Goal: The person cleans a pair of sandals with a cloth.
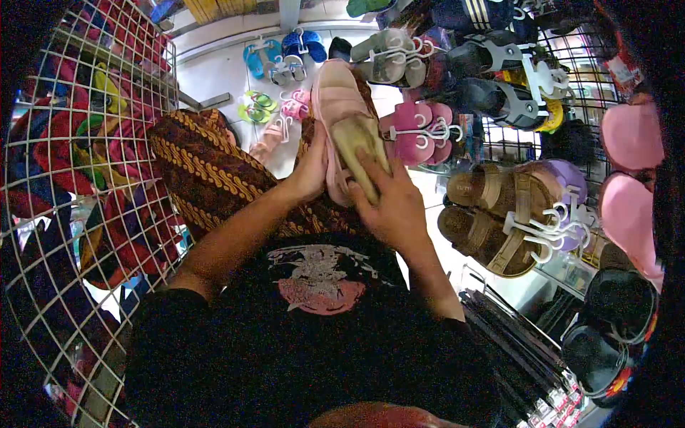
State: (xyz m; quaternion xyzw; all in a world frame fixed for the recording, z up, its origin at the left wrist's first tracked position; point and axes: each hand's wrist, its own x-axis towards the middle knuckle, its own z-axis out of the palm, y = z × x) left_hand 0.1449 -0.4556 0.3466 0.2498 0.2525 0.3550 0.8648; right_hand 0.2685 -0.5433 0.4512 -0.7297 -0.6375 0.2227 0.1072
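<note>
A pale pink shoe (341, 93) lies lengthwise over my lap, its toe pointing away from me. My left hand (312, 170) is wrapped round the shoe's left side near the heel. A yellowish-beige cloth or pad (349, 139) lies against the shoe's opening. My right hand (389, 196) presses it there, with fingers bent over it and the thumb at its lower edge. Brown batik cloth (214, 171) covers my legs beneath the shoe.
A wire grid (93, 143) with colourful items rises on the left. Brown sandals (492, 214), magenta footwear (414, 135) and grey-black sandals (499, 100) hang at the right. Blue slippers (262, 57) and green slippers (257, 105) are on the tiled floor ahead.
</note>
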